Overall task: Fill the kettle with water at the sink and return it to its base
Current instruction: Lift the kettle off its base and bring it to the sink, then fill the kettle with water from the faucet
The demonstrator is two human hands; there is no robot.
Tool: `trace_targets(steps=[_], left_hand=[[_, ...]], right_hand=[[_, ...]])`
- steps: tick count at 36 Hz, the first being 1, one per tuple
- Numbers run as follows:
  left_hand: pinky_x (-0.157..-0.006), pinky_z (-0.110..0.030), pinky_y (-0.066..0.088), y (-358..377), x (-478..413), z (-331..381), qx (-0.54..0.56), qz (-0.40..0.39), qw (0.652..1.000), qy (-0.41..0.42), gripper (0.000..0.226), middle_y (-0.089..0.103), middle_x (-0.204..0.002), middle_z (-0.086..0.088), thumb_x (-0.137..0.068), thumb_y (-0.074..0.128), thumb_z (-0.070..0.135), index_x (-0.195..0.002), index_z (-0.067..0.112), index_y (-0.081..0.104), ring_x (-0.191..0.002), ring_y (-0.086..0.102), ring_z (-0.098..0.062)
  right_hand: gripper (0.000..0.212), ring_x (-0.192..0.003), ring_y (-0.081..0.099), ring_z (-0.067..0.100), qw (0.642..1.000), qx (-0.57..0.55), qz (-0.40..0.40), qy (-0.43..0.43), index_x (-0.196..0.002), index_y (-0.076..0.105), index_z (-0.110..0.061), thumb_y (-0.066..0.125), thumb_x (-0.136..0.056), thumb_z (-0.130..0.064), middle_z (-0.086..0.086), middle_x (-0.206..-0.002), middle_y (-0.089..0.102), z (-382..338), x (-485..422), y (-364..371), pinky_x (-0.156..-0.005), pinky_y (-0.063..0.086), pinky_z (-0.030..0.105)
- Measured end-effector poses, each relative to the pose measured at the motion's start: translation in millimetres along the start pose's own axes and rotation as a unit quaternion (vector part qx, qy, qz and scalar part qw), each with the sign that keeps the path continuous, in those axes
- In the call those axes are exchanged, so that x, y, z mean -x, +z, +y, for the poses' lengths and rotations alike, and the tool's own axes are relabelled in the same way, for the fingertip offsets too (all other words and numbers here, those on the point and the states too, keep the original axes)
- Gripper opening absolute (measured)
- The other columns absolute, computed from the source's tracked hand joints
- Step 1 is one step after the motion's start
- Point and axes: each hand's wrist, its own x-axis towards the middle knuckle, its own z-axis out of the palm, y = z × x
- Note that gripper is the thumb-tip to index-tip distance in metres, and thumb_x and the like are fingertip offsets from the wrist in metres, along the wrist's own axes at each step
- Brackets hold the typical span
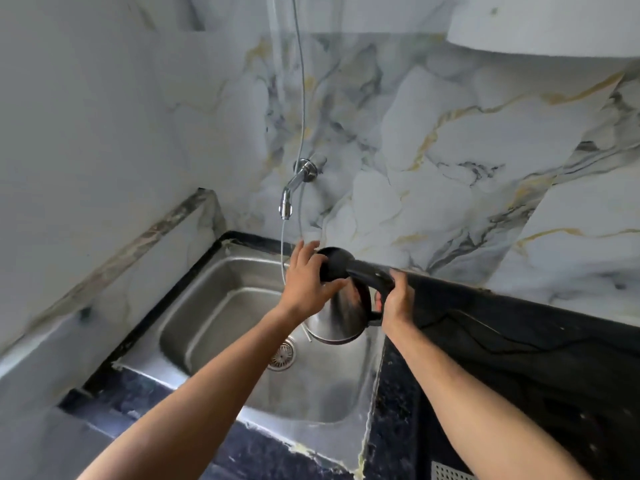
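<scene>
A steel kettle (pixel 341 315) with a black lid and black handle hangs over the right side of the steel sink (pixel 214 306). My right hand (pixel 398 299) is shut on the kettle's handle. My left hand (pixel 306 278) rests on the black lid, fingers spread over its top. The chrome tap (pixel 294 188) juts from the marble wall above and left of the kettle, and a thin stream of water falls from it just left of the lid. The kettle's base is not in view.
The sink's drain strainer (pixel 282 355) lies below the kettle. A dark stone counter (pixel 519 358) runs right of the sink with a black cord lying on it. A thin hose hangs down the marble wall (pixel 450 150). A white ledge borders the sink's left.
</scene>
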Motion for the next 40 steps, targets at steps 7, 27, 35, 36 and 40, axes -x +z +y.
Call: trace_targets(steps=[7,27,35,36,40], left_hand=[[-0.112,-0.052,0.032,-10.2,-24.2,-42.7,0.033,-0.016,0.998,0.047,0.052,0.039,-0.147,-0.017,-0.076,0.082,0.025,-0.117,0.001,0.059,-0.139,0.034,-0.035],[-0.113,-0.038,0.035,-36.3,-107.2,-74.0,0.16,0.031,0.986,0.043,0.061,0.041,-0.152,-0.011,-0.096,0.06,0.031,-0.149,0.012,0.036,-0.14,0.039,-0.023],[-0.087,-0.035,0.048,-49.2,-177.9,-122.8,0.034,-0.03,0.994,-0.103,0.048,0.063,-0.12,-0.011,-0.087,0.069,0.041,-0.125,0.011,0.062,-0.108,0.061,-0.026],[-0.079,-0.032,0.046,-49.1,-182.2,-122.2,0.013,-0.036,0.995,-0.094,0.04,0.067,-0.11,-0.009,-0.086,0.07,0.042,-0.113,0.012,0.068,-0.1,0.064,-0.025],[-0.075,-0.038,0.052,-47.6,-195.4,-117.8,-0.032,-0.055,0.993,-0.096,0.036,0.07,-0.094,-0.009,-0.084,0.071,0.044,-0.097,0.011,0.068,-0.086,0.065,-0.026]], right_hand=[[0.045,-0.029,0.035,0.018,1.0,0.022,0.005,-0.02,-0.04,0.052,-0.016,0.053,-0.078,-0.038,0.003,-0.035,0.043,29.6,-13.0,39.8,-0.034,0.022,0.02],[0.042,-0.031,0.036,0.015,0.998,0.001,0.039,0.056,-0.053,0.05,-0.015,0.053,-0.082,-0.045,0.002,-0.04,0.044,70.5,-49.3,92.9,-0.032,0.024,0.021],[0.043,-0.031,0.04,0.013,0.997,0.018,0.023,0.07,-0.063,0.052,-0.01,0.052,-0.088,-0.044,0.001,-0.039,0.046,69.6,-74.3,118.2,-0.033,0.025,0.02],[0.044,-0.031,0.04,0.013,0.997,0.017,0.022,0.069,-0.062,0.053,-0.009,0.052,-0.088,-0.044,0.001,-0.039,0.046,69.3,-75.2,120.2,-0.033,0.025,0.02],[0.045,-0.032,0.043,0.013,0.998,0.007,0.025,0.065,-0.059,0.055,-0.01,0.053,-0.088,-0.044,0.001,-0.04,0.048,71.4,-80.3,127.3,-0.033,0.029,0.02]])
